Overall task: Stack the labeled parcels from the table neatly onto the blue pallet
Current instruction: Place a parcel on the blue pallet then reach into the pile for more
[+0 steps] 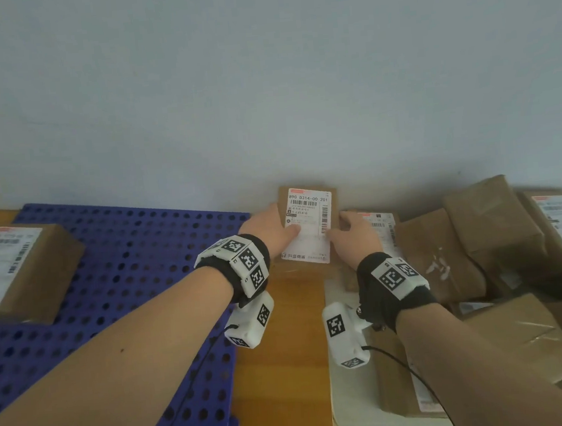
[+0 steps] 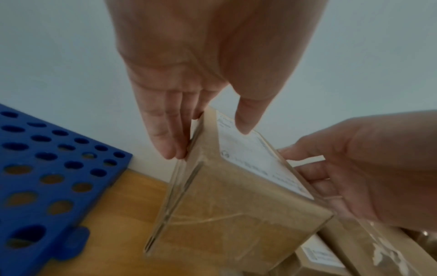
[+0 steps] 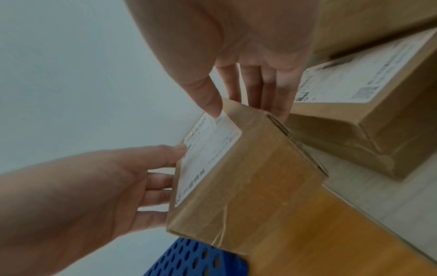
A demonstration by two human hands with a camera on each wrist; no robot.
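Observation:
A brown cardboard parcel (image 1: 308, 210) with a white shipping label is held between both hands over the wooden strip between pallet and pile. My left hand (image 1: 274, 227) grips its left side, thumb on the label and fingers (image 2: 165, 134) along the side face. My right hand (image 1: 352, 233) grips the right side, thumb tip on the label's corner. In the wrist views the parcel (image 2: 236, 205) (image 3: 248, 177) looks tilted. The blue perforated pallet (image 1: 124, 260) lies to the left, with another labeled parcel (image 1: 23, 269) on its far left.
A pile of brown parcels (image 1: 495, 228) crowds the right side, some labeled, one (image 3: 354, 112) just right of the held parcel. A pale wall runs close behind everything. Wooden table (image 1: 284, 348) shows between the pallet edge (image 2: 71, 242) and the pile.

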